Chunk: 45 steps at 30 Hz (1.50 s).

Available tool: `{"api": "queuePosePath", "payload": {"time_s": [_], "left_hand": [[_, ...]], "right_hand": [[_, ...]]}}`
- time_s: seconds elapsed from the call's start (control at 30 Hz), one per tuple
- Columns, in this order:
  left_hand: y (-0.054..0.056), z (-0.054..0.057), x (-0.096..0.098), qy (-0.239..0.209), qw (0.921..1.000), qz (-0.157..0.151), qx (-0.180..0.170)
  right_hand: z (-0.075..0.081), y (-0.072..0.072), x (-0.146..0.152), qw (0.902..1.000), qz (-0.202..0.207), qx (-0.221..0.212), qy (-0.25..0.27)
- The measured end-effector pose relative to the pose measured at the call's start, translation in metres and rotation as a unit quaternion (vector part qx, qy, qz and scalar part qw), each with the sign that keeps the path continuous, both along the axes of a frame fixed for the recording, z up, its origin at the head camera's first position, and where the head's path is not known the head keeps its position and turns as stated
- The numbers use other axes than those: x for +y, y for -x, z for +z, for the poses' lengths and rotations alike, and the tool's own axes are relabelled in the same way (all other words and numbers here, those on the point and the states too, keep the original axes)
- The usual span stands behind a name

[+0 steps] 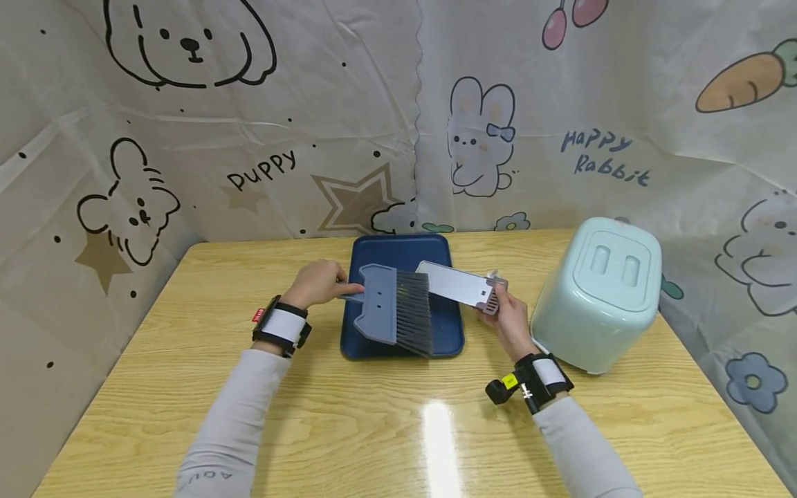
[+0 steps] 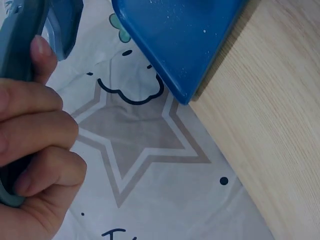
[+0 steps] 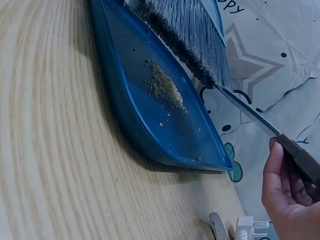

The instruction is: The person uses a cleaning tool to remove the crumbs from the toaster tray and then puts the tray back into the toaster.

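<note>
My left hand (image 1: 319, 283) grips the handle of a grey-blue hand brush (image 1: 378, 304), its dark bristles (image 1: 414, 311) hanging over a dark blue tray (image 1: 448, 342). In the left wrist view, the fingers (image 2: 40, 132) curl round that handle. My right hand (image 1: 507, 321) pinches the grey slotted end of a flat silver plate-like tool (image 1: 454, 282), held above the tray's right side. Seen edge-on in the right wrist view, this thin tool (image 3: 252, 112) meets the bristles at its far end. A small heap of tan crumbs (image 3: 164, 87) lies in the tray, with loose bits around it.
Right of my right hand stands a mint-green lidded bin (image 1: 598, 297) on the wooden table (image 1: 349, 422). A printed cloth (image 1: 373, 104) hangs behind the table. At the bottom of the right wrist view are a white plug-like piece (image 3: 245, 227) and a grey rounded strip (image 3: 217, 225).
</note>
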<state>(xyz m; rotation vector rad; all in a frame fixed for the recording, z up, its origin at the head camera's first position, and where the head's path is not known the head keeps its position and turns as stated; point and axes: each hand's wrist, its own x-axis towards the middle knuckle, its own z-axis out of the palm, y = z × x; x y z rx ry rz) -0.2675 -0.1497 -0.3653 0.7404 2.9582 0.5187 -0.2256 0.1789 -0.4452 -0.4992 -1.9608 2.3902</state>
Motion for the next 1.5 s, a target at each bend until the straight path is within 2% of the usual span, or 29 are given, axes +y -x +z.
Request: {"api": "queuePosePath", "payload": {"time_s": [0.2,0.43,0.7,0.93,1.07,1.2,1.3,1.5], "left_hand": [[-0.001,0.003,-0.004,0.013,0.9994,0.034,-0.002],[-0.001,0.007,-0.004,0.032,0.9979,0.057,-0.003],[0.000,0.008,-0.004,0.038,0.9968,0.069,0.011],[0.000,0.014,-0.009,0.025,0.9968,0.076,0.006],[0.001,0.013,-0.009,-0.017,0.9984,0.052,0.009],[0.002,0.006,-0.001,-0.068,0.9973,-0.007,0.026],[0.002,-0.001,0.009,-0.090,0.9943,-0.047,0.032],[0.003,-0.011,0.033,-0.111,0.9912,-0.071,0.000]], "right_hand": [[0.004,-0.001,0.002,0.9999,-0.002,0.001,-0.013],[0.005,0.000,0.003,0.9998,0.001,-0.005,-0.017],[0.004,-0.003,0.005,0.9999,0.002,-0.007,-0.013],[0.003,-0.003,0.008,1.0000,-0.002,-0.008,-0.001],[0.003,-0.002,0.008,1.0000,-0.006,-0.007,0.003],[0.004,-0.001,0.003,1.0000,0.001,-0.004,0.008],[0.006,-0.001,-0.002,0.9999,0.009,0.000,0.014],[0.006,-0.001,-0.012,0.9997,0.004,0.009,0.023]]}}
